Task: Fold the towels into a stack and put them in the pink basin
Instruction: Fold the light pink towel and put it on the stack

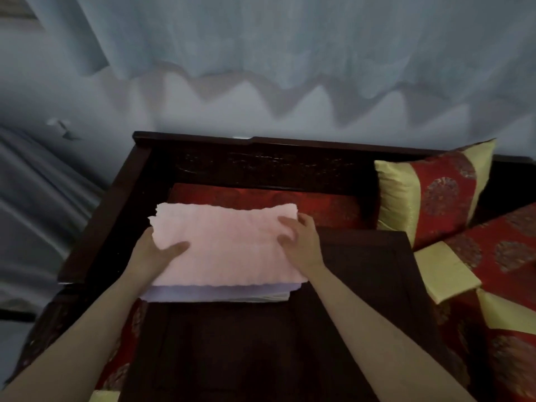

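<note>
A folded pink towel (229, 245) tops a stack whose lower layers, a lilac towel (203, 294) and a pale one, show along the near edge. The stack rests at the far end of a dark wooden table (261, 343). My left hand (158, 255) grips the stack's left side, thumb on top and fingers hidden beneath. My right hand (300, 240) grips the right side, fingers curled over the pink towel's edge. No pink basin is in view.
The table stands on a dark carved wooden couch (121, 198) with a red patterned seat cushion (304, 204). Red and gold pillows (435, 192) pile up at the right. Pale curtains (261, 53) hang behind, and grey fabric lies to the left.
</note>
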Action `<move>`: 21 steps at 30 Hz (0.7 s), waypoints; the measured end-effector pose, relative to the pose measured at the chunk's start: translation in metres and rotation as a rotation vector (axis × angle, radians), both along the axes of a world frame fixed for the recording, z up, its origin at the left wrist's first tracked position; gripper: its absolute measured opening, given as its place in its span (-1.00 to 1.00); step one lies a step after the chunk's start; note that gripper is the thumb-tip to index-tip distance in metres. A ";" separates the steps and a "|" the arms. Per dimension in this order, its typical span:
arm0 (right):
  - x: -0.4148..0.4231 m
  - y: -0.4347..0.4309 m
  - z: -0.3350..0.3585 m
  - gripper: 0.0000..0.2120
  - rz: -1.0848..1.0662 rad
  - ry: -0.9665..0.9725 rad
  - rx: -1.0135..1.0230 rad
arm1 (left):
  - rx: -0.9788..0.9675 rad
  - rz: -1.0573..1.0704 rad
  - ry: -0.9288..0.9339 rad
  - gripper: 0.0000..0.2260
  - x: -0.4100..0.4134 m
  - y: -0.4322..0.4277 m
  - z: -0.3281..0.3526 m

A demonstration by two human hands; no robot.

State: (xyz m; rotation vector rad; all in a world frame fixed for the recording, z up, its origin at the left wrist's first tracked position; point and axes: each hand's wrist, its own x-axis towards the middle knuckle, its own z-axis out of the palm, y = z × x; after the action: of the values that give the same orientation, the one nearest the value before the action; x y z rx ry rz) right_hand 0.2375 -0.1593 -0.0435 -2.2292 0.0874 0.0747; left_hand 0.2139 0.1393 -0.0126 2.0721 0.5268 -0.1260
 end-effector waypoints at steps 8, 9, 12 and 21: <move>-0.007 0.016 -0.035 -0.36 -0.134 0.115 -0.071 | 0.084 0.140 0.114 -0.36 -0.003 0.036 -0.048; -0.007 0.014 -0.036 -0.28 -0.201 0.146 0.012 | 0.074 0.170 0.075 -0.37 -0.003 0.039 -0.049; -0.006 0.003 -0.034 -0.23 -0.396 0.238 0.329 | -0.035 0.266 -0.033 -0.37 0.001 0.055 -0.052; -0.025 -0.038 -0.046 -0.55 -0.585 0.400 0.404 | -0.330 0.432 0.039 -0.51 -0.008 0.079 -0.071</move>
State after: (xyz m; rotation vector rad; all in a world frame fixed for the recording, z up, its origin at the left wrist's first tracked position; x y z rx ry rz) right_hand 0.2124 -0.1978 -0.0894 -1.6861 0.8575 0.1969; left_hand 0.2058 0.2187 -0.0840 1.6010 0.9014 0.0027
